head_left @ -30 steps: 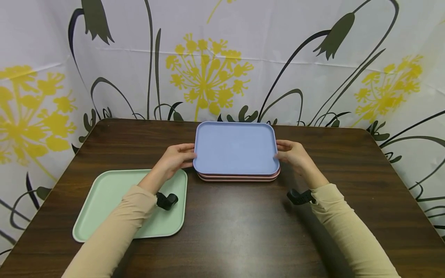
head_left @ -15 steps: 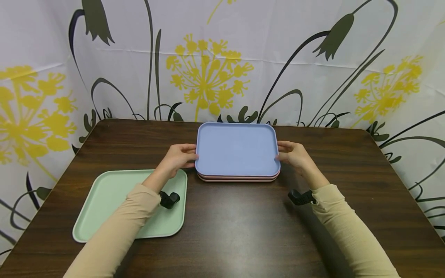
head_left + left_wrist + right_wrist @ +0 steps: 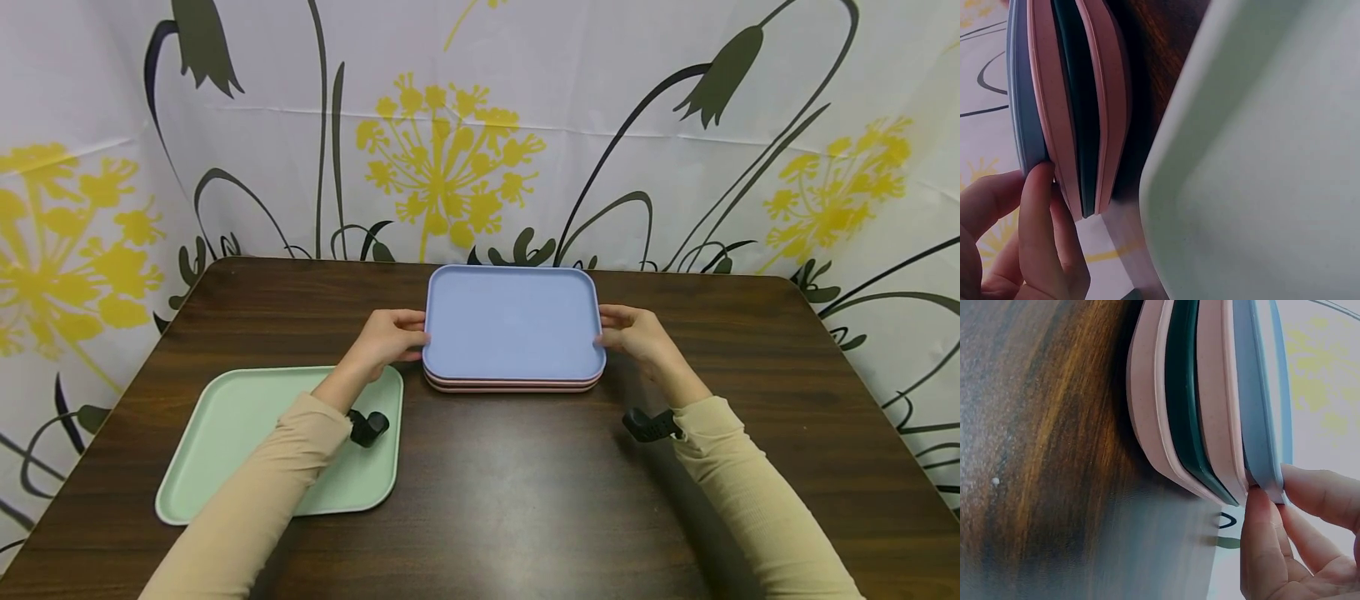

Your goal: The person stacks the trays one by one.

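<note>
A light blue rectangular tray (image 3: 513,325) lies on top of a stack at the back middle of the table. Its left short edge is pinched between thumb and fingers of my left hand (image 3: 382,342); at the opposite edge my right hand (image 3: 636,335) does the same. Under the blue tray come an upper pink tray (image 3: 1217,394), a dark green tray (image 3: 1184,394) and a lower pink tray (image 3: 1147,400), best seen edge-on in the wrist views. All their edges nearly line up.
A larger pale green tray (image 3: 232,433) lies at the left of the dark wooden table (image 3: 525,500), partly under my left forearm. Behind the table hangs a white cloth (image 3: 585,75) with yellow and grey-green flowers.
The blue tray has shifted slightly right and towards me, lowering onto the stack. Both hands moved along with it and keep their hold on its ends.
</note>
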A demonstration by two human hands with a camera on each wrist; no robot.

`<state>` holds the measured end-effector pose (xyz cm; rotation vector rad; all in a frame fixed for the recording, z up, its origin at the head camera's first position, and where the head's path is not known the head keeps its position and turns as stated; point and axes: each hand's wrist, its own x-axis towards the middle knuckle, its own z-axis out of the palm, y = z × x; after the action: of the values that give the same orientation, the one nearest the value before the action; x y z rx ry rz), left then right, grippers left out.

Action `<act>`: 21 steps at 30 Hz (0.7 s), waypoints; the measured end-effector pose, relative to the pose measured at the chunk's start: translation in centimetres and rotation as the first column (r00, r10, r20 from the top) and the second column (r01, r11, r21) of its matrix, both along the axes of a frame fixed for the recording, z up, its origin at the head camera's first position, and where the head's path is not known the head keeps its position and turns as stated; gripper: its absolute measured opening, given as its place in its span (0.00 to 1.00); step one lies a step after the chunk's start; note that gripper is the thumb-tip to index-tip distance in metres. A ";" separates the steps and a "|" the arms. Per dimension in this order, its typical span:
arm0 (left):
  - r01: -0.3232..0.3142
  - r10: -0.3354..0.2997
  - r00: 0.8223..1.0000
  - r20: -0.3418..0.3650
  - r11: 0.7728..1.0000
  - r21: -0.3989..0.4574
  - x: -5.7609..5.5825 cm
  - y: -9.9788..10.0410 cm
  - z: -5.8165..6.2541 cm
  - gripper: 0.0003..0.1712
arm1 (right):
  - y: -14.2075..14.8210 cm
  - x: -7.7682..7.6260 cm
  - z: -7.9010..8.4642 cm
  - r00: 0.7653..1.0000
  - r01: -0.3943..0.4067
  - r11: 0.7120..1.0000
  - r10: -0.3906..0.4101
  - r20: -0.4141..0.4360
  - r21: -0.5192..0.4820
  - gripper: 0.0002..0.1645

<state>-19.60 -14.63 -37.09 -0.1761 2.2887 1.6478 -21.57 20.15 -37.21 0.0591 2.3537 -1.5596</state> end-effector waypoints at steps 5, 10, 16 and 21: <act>0.001 -0.001 1.000 0.000 1.000 -0.026 0.1 0.1 0.2 0.28 | 0.0 -0.1 0.0 1.000 -0.002 0.999 0.002 0.000 0.032 0.36; -0.001 0.001 1.000 0.008 0.999 -0.047 0.2 0.1 0.3 0.28 | -0.2 -0.1 0.1 1.000 0.000 0.999 -0.001 0.013 0.042 0.35; 0.002 -0.002 1.000 0.004 0.998 -0.060 0.3 0.2 0.3 0.27 | -0.1 -0.2 0.0 1.000 0.002 0.999 -0.003 0.019 0.041 0.35; 0.004 -0.005 1.000 -0.013 0.998 -0.060 0.2 0.2 0.1 0.27 | 0.1 -0.3 -0.2 1.000 0.019 0.999 -0.019 0.015 0.028 0.34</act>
<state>-19.37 -14.44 -37.03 -0.1740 2.3483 1.5837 -21.83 20.21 -37.38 0.1000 2.3701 -1.5293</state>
